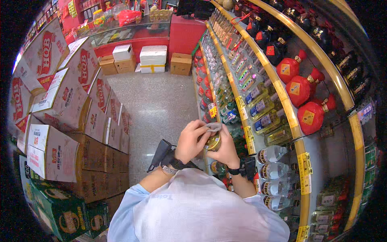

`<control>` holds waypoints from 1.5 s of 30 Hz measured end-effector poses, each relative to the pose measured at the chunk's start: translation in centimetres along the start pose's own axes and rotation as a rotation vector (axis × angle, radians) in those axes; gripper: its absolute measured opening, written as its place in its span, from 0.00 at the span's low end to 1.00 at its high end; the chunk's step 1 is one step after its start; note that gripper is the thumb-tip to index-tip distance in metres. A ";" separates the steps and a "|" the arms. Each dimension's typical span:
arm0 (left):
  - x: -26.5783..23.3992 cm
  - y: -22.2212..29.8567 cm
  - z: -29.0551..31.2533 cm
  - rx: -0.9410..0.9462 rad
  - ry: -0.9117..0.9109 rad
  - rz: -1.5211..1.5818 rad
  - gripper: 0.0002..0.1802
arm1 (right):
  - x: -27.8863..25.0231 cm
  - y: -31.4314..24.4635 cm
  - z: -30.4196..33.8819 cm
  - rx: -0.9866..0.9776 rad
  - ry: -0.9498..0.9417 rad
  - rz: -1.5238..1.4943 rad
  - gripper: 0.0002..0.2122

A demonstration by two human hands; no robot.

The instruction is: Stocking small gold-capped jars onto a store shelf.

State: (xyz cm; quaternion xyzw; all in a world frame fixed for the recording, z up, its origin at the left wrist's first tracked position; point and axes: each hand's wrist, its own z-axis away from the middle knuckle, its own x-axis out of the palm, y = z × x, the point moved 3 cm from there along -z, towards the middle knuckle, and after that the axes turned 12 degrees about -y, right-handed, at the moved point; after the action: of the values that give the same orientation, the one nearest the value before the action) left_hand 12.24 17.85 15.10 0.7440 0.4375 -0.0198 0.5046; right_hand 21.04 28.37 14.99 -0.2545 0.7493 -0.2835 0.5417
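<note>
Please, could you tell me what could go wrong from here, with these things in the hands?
1. The shiny, round golden container might slip: the bare right hand seems to give its main support, while the bare left hand grips the grey cloth.
2. The right hand also appears close to the shelved transparent bottles with dark caps; a sideways swing could knock one over.

Grey cloth (214,126) and seemingly gold-coloured container (214,142)

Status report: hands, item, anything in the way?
Left hand pinching grey cloth. Right hand gripping round gold container. Cloth against container. Bottle shelves close on the right.
</note>
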 end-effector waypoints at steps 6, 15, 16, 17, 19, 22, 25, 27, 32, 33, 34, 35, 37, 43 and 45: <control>0.3 -1.7 1.1 -0.079 -0.035 0.009 0.06 | -0.6 1.4 0.3 0.045 0.015 0.065 0.27; -1.0 -1.7 0.2 -0.166 0.180 0.199 0.09 | -1.4 0.9 0.3 0.056 0.061 0.027 0.25; -0.9 -1.5 0.2 -0.166 0.182 0.197 0.09 | -0.9 0.9 0.3 0.071 0.023 0.042 0.25; -0.4 -1.1 0.0 -0.109 0.089 0.213 0.09 | -0.5 0.9 0.4 0.095 0.013 -0.001 0.25; 1.3 0.1 0.0 -0.001 -0.084 0.186 0.08 | -0.2 1.4 0.3 0.050 0.038 -0.029 0.25; 2.1 0.8 0.4 0.081 -0.065 0.181 0.09 | -0.5 2.1 0.3 -0.004 0.052 -0.022 0.24; 2.5 0.9 1.0 0.079 -0.075 0.215 0.09 | -1.0 2.1 0.4 -0.041 0.029 0.013 0.24; 2.2 0.9 0.1 0.035 -0.055 0.231 0.09 | -0.6 0.9 0.2 0.012 0.046 0.034 0.24; 1.6 1.4 -0.2 0.065 -0.076 0.133 0.10 | 0.0 1.6 0.5 0.021 0.085 -0.091 0.25; 1.6 1.2 0.2 0.065 -0.123 0.166 0.09 | -0.3 1.7 0.4 -0.037 0.032 -0.075 0.25; 1.6 1.1 0.6 0.062 -0.123 0.163 0.09 | -0.7 2.7 0.3 -0.071 0.030 -0.068 0.26; 1.7 1.1 0.9 0.082 -0.121 0.155 0.09 | -0.8 3.0 0.3 -0.047 0.039 -0.029 0.25; 1.7 1.0 0.9 0.092 -0.111 0.170 0.08 | -0.7 2.6 0.2 -0.023 0.050 0.012 0.25; 1.3 0.1 1.0 0.003 -0.057 0.205 0.07 | -0.5 1.2 0.3 0.040 0.055 -0.132 0.23; 1.3 0.5 1.6 0.074 -0.047 0.150 0.08 | -1.0 1.4 0.1 0.082 0.040 -0.133 0.24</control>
State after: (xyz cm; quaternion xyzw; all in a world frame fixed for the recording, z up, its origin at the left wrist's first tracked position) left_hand 14.06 17.44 14.09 0.7922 0.3675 -0.0156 0.4870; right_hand 21.30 30.05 14.61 -0.2754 0.7293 -0.3542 0.5166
